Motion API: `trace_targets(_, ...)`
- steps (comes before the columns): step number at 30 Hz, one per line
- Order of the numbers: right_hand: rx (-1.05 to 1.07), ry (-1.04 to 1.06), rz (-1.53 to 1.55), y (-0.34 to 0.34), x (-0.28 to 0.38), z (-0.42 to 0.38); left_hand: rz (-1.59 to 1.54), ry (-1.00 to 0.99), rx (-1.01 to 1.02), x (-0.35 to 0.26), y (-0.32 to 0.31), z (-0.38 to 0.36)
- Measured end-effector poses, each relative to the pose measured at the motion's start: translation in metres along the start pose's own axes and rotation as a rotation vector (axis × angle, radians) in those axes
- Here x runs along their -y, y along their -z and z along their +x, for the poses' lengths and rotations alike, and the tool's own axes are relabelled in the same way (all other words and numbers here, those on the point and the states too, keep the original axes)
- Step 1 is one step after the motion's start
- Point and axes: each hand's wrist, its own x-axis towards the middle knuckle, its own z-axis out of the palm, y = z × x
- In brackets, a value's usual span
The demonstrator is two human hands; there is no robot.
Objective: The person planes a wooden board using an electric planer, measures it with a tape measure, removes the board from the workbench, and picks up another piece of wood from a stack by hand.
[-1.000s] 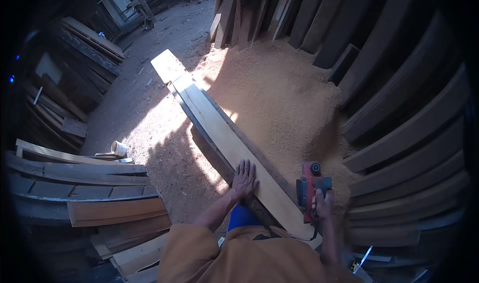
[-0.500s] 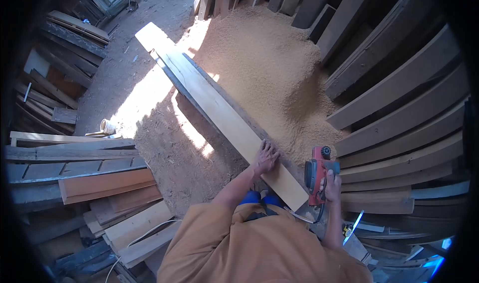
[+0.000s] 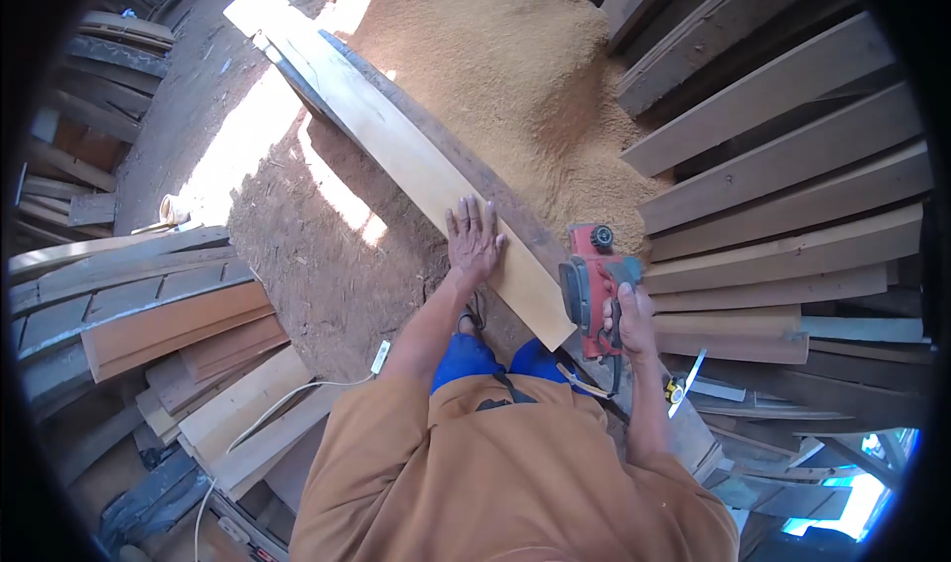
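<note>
A long pale plank (image 3: 396, 151) lies diagonally on a darker, narrow bench (image 3: 495, 191). My left hand (image 3: 475, 243) rests palm-down across the plank towards its near end, fingers stretched out and slightly spread. In my right hand (image 3: 632, 319) is a red electric hand planer (image 3: 592, 290), gripped by its rear handle. The planer is tipped on its side, its dark base facing the plank, right beside the near end of the wood. A dark cord hangs from the tool's back.
A broad heap of sawdust (image 3: 475, 57) spreads beyond the bench. Leaning boards (image 3: 783, 186) line the right side, and stacked planks (image 3: 178, 324) lie at left. A white cable with a socket end (image 3: 380, 357) runs near my left arm. A yellow tape measure (image 3: 675, 391) sits at right.
My view has shifted, so the scene sits further up and left. My left hand's fingers have straightened flat on the plank. The planer stays in my right hand near the plank's end.
</note>
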Motion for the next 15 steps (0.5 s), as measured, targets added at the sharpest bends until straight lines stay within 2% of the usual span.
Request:
trace_targets(5, 0.230, -0.049, -0.127, 0.017, -0.008, 0.000, 0.001, 0.133, -0.083, -0.030, -0.011, -0.091)
trace_targets(8, 0.339, -0.112, -0.220, 0.027, -0.018, -0.010, -0.421, 0.292, -0.269, -0.054, -0.052, -0.148)
trace_targets(9, 0.360, -0.122, -0.240, 0.031, -0.027, -0.013, -0.511, 0.468, -0.287, -0.059, -0.092, -0.160)
trace_targets(12, 0.411, -0.125, -0.270, 0.037, -0.028, -0.033, -1.680, 0.956, 0.061, -0.094, -0.106, -0.188)
trace_targets(15, 0.478, -0.100, -0.309, 0.053, -0.069, -0.050, -2.081, 0.733, 0.164, -0.111, -0.132, -0.206)
